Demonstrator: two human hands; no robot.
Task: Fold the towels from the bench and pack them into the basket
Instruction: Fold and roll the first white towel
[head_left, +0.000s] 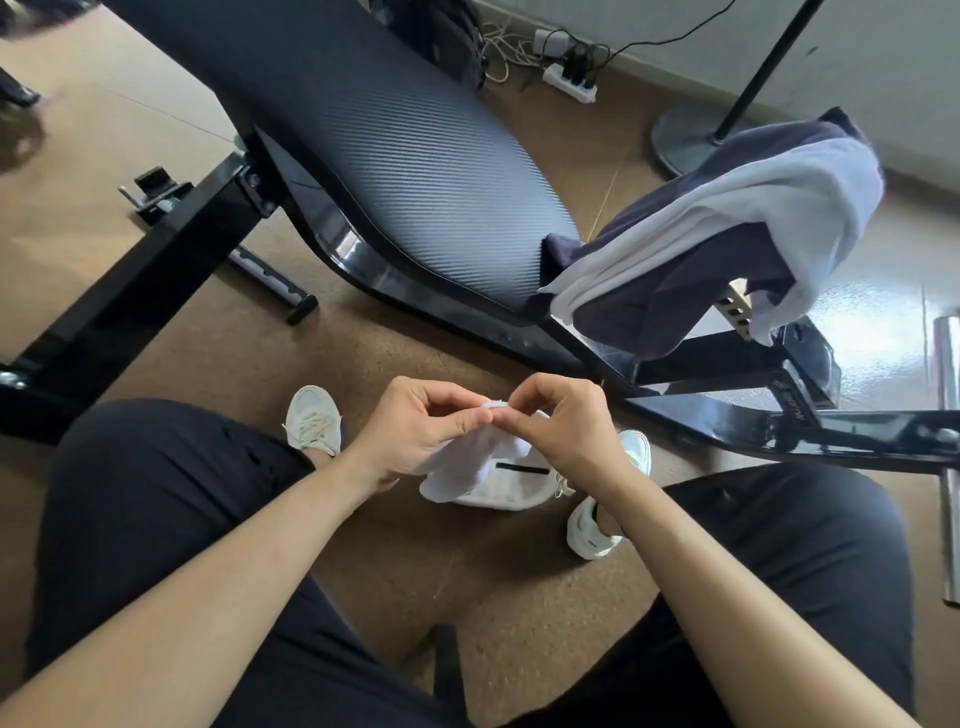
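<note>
A small white towel (483, 470) hangs between my knees, low in the middle of the view. My left hand (423, 426) and my right hand (558, 423) both pinch its top edge, fingertips nearly touching. On the right end of the black weight bench (415, 171) a white towel (737, 218) lies draped over a dark navy towel (675, 296). No basket is in view.
The bench frame (156, 270) and its floor bar (779, 421) cross the brown carpet in front of me. A lamp stand base (680, 140) and a power strip (569, 83) with cables sit by the far wall. A chrome tube (948, 467) lies at the right edge.
</note>
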